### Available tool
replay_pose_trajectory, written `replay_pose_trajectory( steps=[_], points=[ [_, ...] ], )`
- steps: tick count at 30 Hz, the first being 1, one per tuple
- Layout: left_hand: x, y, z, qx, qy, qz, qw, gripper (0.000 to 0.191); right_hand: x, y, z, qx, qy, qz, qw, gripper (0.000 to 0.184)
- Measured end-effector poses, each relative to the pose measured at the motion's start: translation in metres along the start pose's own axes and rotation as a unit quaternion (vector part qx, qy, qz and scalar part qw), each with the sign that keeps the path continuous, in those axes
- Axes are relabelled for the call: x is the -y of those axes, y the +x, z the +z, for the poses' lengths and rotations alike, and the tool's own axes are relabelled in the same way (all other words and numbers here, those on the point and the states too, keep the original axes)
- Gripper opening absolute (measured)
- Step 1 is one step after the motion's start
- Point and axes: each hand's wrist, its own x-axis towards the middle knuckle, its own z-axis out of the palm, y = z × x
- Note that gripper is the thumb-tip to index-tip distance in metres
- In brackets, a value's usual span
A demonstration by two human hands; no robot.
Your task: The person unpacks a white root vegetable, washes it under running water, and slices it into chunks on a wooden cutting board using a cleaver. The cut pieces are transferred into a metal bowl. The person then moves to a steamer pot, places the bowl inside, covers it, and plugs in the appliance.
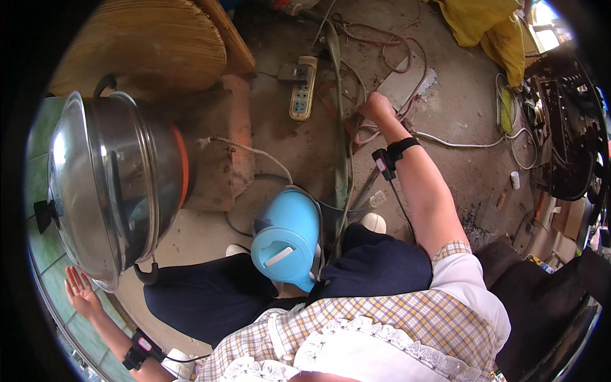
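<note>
My left hand [82, 295] is raised at the lower left, palm up with its fingers apart and nothing in it, just below the rim of a large steel steamer pot [126, 176] with a lid. On the right, my right hand [377, 106] is curled over the floor beside a green hose, a reddish rope [409, 57] and cords; whether it grips a cord is hidden. Between my knees stands a light-blue electric kettle [286, 229] with its lid on. Beyond it lies a power strip [303, 90] with a dark plug adapter on it.
A green hose [340, 143] runs across the floor towards me. A large round wooden board [157, 43] leans at the upper left. Yellow cloth [487, 28] hangs at the upper right, near a dark metal frame [568, 133]. A white cable [463, 143] crosses the floor.
</note>
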Motion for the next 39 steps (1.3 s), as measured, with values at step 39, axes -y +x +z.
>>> replay_pose_trajectory(
  steps=[39],
  points=[
    [0.031,0.025,-0.035,-0.002,0.029,-0.002,1.0,0.041,0.033,0.049,-0.051,-0.282,-0.169,-0.27,0.905,0.016]
  ],
)
